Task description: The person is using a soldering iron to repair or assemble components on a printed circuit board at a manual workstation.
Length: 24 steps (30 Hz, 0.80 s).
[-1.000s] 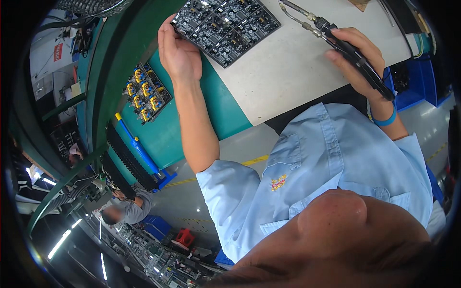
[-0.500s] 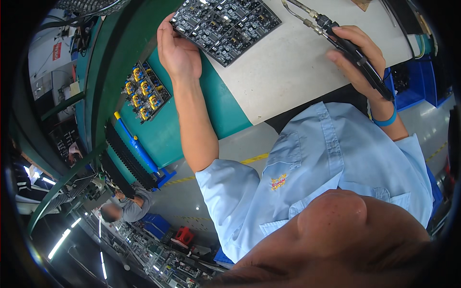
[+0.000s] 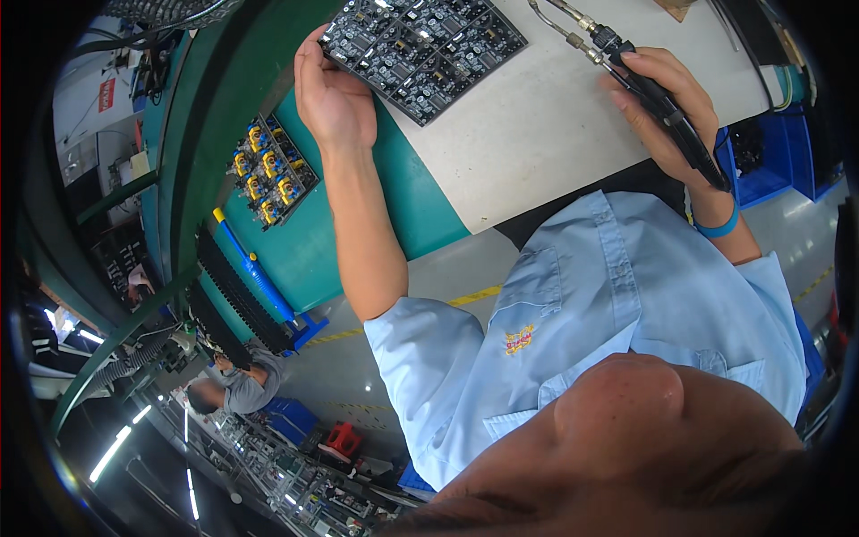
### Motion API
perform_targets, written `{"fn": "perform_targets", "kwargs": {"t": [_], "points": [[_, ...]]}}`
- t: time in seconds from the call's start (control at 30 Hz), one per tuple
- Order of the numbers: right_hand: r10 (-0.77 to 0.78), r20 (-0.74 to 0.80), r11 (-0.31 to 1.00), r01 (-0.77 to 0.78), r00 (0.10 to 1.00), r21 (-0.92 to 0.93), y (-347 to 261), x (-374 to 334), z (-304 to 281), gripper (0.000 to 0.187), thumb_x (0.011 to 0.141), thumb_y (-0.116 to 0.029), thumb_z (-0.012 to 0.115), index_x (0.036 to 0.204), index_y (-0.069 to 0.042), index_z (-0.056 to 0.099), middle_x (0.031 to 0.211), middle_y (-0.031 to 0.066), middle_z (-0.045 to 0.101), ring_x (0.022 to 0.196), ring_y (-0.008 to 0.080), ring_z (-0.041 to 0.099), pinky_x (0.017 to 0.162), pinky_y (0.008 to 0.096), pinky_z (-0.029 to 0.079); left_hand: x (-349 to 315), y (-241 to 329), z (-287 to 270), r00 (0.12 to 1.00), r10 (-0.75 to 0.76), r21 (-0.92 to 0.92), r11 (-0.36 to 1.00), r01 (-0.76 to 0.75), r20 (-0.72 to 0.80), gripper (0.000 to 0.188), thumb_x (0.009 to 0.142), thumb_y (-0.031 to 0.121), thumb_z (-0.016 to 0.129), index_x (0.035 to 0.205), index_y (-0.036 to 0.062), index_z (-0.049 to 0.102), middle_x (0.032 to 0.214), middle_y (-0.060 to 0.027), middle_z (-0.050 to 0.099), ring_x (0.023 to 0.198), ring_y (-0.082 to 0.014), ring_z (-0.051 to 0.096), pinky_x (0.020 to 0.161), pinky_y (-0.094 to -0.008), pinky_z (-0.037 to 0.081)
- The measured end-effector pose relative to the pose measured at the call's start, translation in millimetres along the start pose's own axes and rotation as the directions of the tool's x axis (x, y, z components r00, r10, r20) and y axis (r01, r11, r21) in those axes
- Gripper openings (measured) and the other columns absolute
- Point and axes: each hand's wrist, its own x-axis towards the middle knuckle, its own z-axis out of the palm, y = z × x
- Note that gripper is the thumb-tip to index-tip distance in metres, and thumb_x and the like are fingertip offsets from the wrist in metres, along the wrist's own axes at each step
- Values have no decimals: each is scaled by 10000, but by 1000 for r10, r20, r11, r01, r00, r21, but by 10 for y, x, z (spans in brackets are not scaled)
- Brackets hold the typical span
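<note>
At the top of the view a dark panel of circuit boards is held over the white work surface. My left hand grips its left edge, fingertips partly hidden behind it. My right hand is wrapped round the black handle of a soldering iron with a thin metal feed tube. The iron's metal end points up and left, just right of the panel; its very tip is cut off by the top edge.
Left of my forearm, a board with yellow-and-blue parts lies on the green mat. A blue solder sucker rests beside black ridged strips. Blue bins stand at the right. A co-worker is far off, lower left.
The panel and my left hand have shifted very slightly right and down. The iron in my right hand has moved a touch to the right and its handle has tilted a little.
</note>
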Motion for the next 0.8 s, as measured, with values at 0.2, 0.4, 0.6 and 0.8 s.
{"fn": "perform_targets", "kwargs": {"t": [0.2,0.4,0.6,0.8], "points": [[59,19,996,-60,998,67,-64,-5,-30,482,790,-3,797,1248,-13,648,1146,129,675,854,206,650,770,253,526,2,3,-4,1000,-18,-1,1000,18,10,302,1065,207,383,1219,13,557,1071,-122,652,949,-201,641,858,-351,521],[108,8,989,-108,994,98,-87,2,6,477,786,-9,798,1240,-6,651,1134,132,678,843,220,640,751,274,513,1,-13,12,999,-20,-22,1000,20,29,311,1065,205,379,1221,8,562,1046,-118,655,926,-198,646,845,-344,526],[-4,43,996,0,999,86,-51,19,22,447,760,26,773,1196,-3,675,1058,120,693,801,209,617,718,271,498,-9,0,5,999,-24,-17,1000,24,33,311,1065,203,378,1215,3,565,1015,-111,656,901,-191,650,830,-334,531],[-43,168,990,20,985,138,-18,13,25,419,728,62,723,1142,1,699,962,106,702,759,202,587,696,270,483,-20,9,16,998,-18,-31,999,20,55,308,1064,199,381,1212,3,566,1000,-105,655,883,-183,649,814,-325,532]]}}
